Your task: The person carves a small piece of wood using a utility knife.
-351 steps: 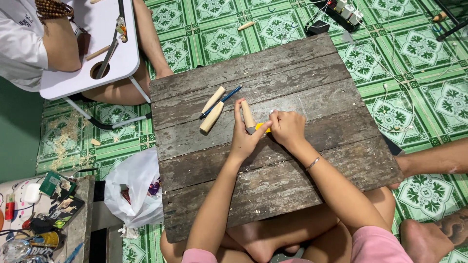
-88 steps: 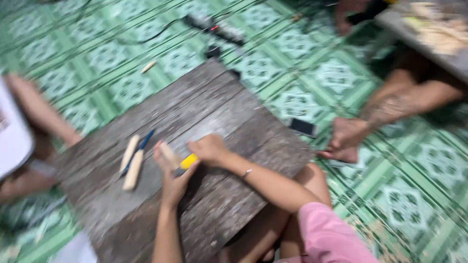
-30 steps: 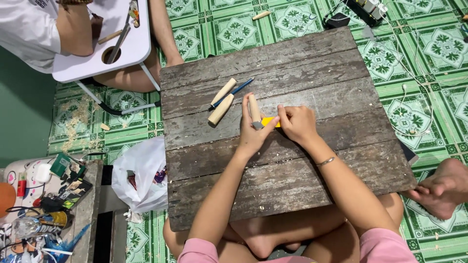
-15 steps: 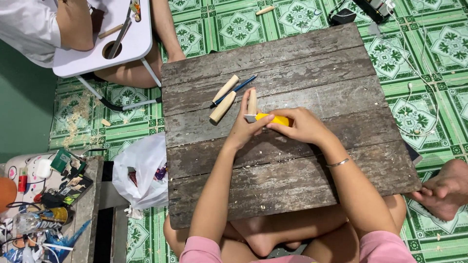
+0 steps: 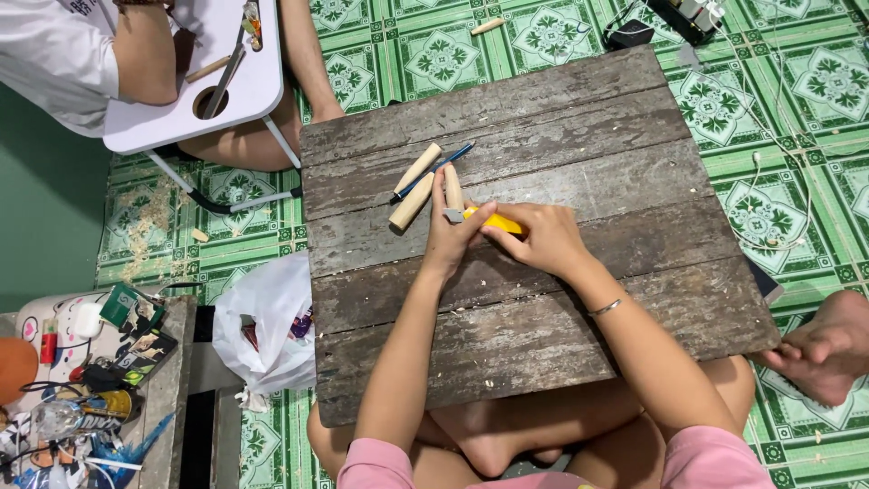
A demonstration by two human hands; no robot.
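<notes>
Weathered grey planks forming a square worktop (image 5: 543, 299) set low over a green patterned tile floor (image 5: 434, 54); seen from above, seated legs folded beneath its near edge.

Left hand (image 5: 450, 237): fingers closed on the near end of a pale wooden peg (image 5: 453, 188), pinning it flat to the planks, its far end pointing away from the body.

Right hand (image 5: 540, 238): fingers clenched round a yellow knife (image 5: 493, 220), held low and nearly level, its grey tip (image 5: 452, 215) touching the peg just beside the left thumb. Thin bracelet (image 5: 605, 308) on the right wrist.

Just left of the peg: two more pegs, one short (image 5: 418, 167), one longer (image 5: 411, 202), lying on a slant almost end to end, with a blue pen (image 5: 433, 170) lying slantwise alongside them. All three apart from both hands.

Left of the worktop: white plastic bag (image 5: 268, 321) on the floor; beyond it a grey ledge (image 5: 163, 389) crowded with small clutter.

Top left: another person in a white shirt (image 5: 54, 54), seated at a white lap tray (image 5: 213, 81) with a round hole in it. Sawdust (image 5: 149, 213) scattered on the tiles beside the tray.

Right edge: another person's bare foot (image 5: 828, 349) just beside the worktop corner. Loose white cord (image 5: 778, 181) trailing over the tiles on that side.
</notes>
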